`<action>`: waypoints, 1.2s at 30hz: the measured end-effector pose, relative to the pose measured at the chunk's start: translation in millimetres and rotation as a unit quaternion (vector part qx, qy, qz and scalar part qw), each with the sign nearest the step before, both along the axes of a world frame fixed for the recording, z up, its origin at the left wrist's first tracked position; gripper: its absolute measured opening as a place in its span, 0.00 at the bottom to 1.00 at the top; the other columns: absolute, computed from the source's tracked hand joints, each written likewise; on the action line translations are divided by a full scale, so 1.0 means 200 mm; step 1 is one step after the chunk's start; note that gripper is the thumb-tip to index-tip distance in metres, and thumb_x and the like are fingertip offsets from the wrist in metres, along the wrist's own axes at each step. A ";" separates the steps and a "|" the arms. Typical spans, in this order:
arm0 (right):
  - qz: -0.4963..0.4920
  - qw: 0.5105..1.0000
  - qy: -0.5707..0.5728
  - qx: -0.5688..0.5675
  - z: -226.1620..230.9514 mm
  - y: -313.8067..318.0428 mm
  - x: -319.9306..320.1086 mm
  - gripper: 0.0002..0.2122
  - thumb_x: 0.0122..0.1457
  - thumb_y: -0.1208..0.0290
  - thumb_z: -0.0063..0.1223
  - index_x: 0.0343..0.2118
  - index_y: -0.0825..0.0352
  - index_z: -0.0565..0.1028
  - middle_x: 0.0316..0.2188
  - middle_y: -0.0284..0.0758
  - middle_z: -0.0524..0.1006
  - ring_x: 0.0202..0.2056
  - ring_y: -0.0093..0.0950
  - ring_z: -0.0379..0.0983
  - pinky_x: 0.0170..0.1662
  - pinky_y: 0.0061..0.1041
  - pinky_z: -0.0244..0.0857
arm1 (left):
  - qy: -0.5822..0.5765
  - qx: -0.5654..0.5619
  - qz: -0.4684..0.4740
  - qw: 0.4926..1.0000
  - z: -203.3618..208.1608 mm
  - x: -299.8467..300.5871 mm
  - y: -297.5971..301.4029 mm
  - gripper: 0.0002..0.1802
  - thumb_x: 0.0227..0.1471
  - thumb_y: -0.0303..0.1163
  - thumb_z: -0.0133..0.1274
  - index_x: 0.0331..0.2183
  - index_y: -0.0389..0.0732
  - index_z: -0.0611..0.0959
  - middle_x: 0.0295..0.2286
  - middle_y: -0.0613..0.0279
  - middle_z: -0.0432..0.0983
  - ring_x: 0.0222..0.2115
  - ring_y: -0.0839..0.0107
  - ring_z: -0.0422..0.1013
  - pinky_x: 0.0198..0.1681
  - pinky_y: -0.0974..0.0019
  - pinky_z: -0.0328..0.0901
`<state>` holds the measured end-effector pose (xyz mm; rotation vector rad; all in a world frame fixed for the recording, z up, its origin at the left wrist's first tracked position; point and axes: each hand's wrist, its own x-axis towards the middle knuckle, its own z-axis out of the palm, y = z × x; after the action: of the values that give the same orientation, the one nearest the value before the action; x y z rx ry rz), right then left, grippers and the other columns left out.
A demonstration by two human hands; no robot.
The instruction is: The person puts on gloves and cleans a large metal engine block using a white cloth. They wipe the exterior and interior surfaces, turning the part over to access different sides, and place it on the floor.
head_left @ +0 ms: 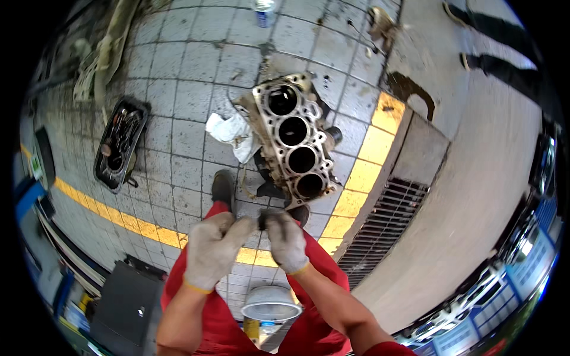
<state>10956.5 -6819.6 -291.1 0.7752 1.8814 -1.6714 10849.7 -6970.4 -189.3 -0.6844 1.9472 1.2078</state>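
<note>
Both my hands wear dirty pale work gloves and meet above my knees. My left hand (215,249) is closed, thumb against the curled fingers; whatever it may hold is hidden. A small dark piece (263,220) shows at the fingertips of my right hand (286,242), which is closed on it; its kind is too small to make out. Just beyond my hands, an engine block (275,121) with a row of several open cylinder bores stands on the tiled floor, close to my shoes. A crumpled white cloth (228,129) lies against its left side.
To the left sits a black oil pan (123,145) with metal parts inside. A metal basin (271,304) is between my legs, a dark cabinet (124,302) at lower left. Right are a floor grate (386,219) and a person's legs (504,38). A can (263,13) stands far ahead.
</note>
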 end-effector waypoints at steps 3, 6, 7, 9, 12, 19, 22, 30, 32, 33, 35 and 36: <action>0.138 0.989 0.052 -0.024 0.03 0.03 -0.02 0.14 0.69 0.60 0.53 0.48 0.63 0.82 0.41 0.44 0.84 0.44 0.46 0.81 0.49 0.45 0.74 | 0.039 0.000 -0.053 0.998 -0.04 0.05 0.01 0.25 0.60 0.38 0.62 0.17 0.35 0.75 0.13 0.68 0.64 0.18 0.84 0.59 0.19 0.66 0.56; 0.181 0.979 0.096 0.024 0.06 0.11 -0.08 0.12 0.66 0.61 0.59 0.44 0.65 0.82 0.37 0.41 0.84 0.37 0.41 0.83 0.41 0.40 0.76 | -0.008 0.035 -0.037 0.999 -0.26 0.10 0.04 0.22 0.61 0.35 0.60 0.19 0.34 0.77 0.14 0.60 0.68 0.16 0.76 0.65 0.20 0.63 0.59; 0.177 0.975 0.125 0.054 0.06 0.14 -0.10 0.12 0.65 0.61 0.61 0.42 0.65 0.81 0.36 0.40 0.84 0.36 0.39 0.83 0.39 0.37 0.76 | 0.068 0.027 -0.134 0.988 -0.33 0.10 0.03 0.21 0.61 0.35 0.59 0.20 0.34 0.77 0.15 0.58 0.69 0.16 0.71 0.67 0.21 0.60 0.60; 0.201 0.959 0.173 0.096 0.07 0.21 -0.13 0.11 0.63 0.61 0.64 0.40 0.65 0.81 0.34 0.37 0.83 0.32 0.36 0.83 0.34 0.33 0.75 | 0.199 -0.014 -0.339 0.919 -0.42 0.08 0.01 0.20 0.62 0.34 0.57 0.21 0.34 0.78 0.16 0.53 0.71 0.17 0.60 0.70 0.23 0.56 0.62; 0.218 0.942 0.233 0.102 0.08 0.30 -0.17 0.08 0.59 0.66 0.68 0.37 0.65 0.82 0.31 0.36 0.83 0.29 0.35 0.81 0.31 0.31 0.74 | 0.223 -0.003 -0.373 0.901 -0.43 0.00 -0.06 0.17 0.61 0.35 0.56 0.22 0.37 0.79 0.18 0.50 0.71 0.20 0.48 0.71 0.25 0.50 0.64; 0.210 0.907 0.316 0.181 0.12 0.44 -0.26 0.13 0.52 0.68 0.73 0.38 0.67 0.84 0.31 0.35 0.83 0.31 0.36 0.82 0.31 0.34 0.74 | 0.329 0.000 -0.364 0.871 -0.41 -0.18 -0.25 0.20 0.50 0.36 0.65 0.14 0.39 0.77 0.14 0.53 0.69 0.16 0.50 0.69 0.21 0.51 0.62; 0.236 0.924 0.236 0.187 0.20 0.43 -0.25 0.12 0.53 0.63 0.68 0.38 0.64 0.87 0.32 0.39 0.85 0.31 0.39 0.83 0.34 0.36 0.76 | 0.387 -0.047 -0.382 0.838 -0.40 -0.18 -0.36 0.21 0.44 0.35 0.70 0.12 0.41 0.76 0.12 0.55 0.68 0.13 0.54 0.68 0.19 0.54 0.61; 0.263 0.858 0.356 0.262 0.35 0.38 -0.11 0.14 0.59 0.68 0.63 0.44 0.70 0.82 0.32 0.40 0.84 0.31 0.36 0.81 0.36 0.32 0.74 | 0.485 0.084 -0.454 0.743 -0.23 0.00 -0.39 0.23 0.54 0.46 0.66 0.18 0.43 0.77 0.15 0.61 0.68 0.16 0.60 0.69 0.21 0.55 0.63; 0.268 0.850 0.381 0.247 0.37 0.37 -0.05 0.10 0.63 0.69 0.60 0.41 0.71 0.82 0.30 0.40 0.82 0.29 0.33 0.79 0.34 0.32 0.73 | 0.466 0.093 -0.450 0.756 -0.22 0.05 -0.41 0.23 0.58 0.48 0.63 0.21 0.44 0.77 0.18 0.61 0.71 0.20 0.58 0.72 0.24 0.54 0.66; 0.267 0.853 0.377 0.243 0.38 0.37 -0.02 0.10 0.67 0.68 0.58 0.39 0.71 0.82 0.28 0.39 0.82 0.28 0.31 0.79 0.32 0.32 0.73 | 0.467 0.062 -0.456 0.755 -0.23 0.06 -0.46 0.23 0.59 0.48 0.63 0.22 0.44 0.76 0.19 0.62 0.72 0.22 0.58 0.73 0.25 0.53 0.66; 0.286 0.872 0.313 0.245 0.37 0.35 0.01 0.12 0.70 0.68 0.53 0.45 0.74 0.81 0.36 0.44 0.83 0.36 0.37 0.80 0.43 0.37 0.74 | 0.474 0.091 -0.421 0.768 -0.30 0.05 -0.59 0.23 0.61 0.48 0.61 0.23 0.43 0.75 0.20 0.59 0.73 0.24 0.55 0.74 0.28 0.53 0.68; 0.301 0.872 0.295 0.248 0.37 0.34 0.02 0.12 0.70 0.68 0.53 0.46 0.74 0.80 0.37 0.44 0.83 0.37 0.37 0.80 0.44 0.36 0.74 | 0.466 0.075 -0.440 0.764 -0.33 0.05 -0.67 0.22 0.62 0.48 0.60 0.24 0.42 0.77 0.20 0.57 0.73 0.25 0.52 0.74 0.29 0.51 0.69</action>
<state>10960.9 -6752.1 -216.8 -0.2264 2.6605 -1.0833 10859.7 -7104.4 -255.1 1.0795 2.3838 1.0850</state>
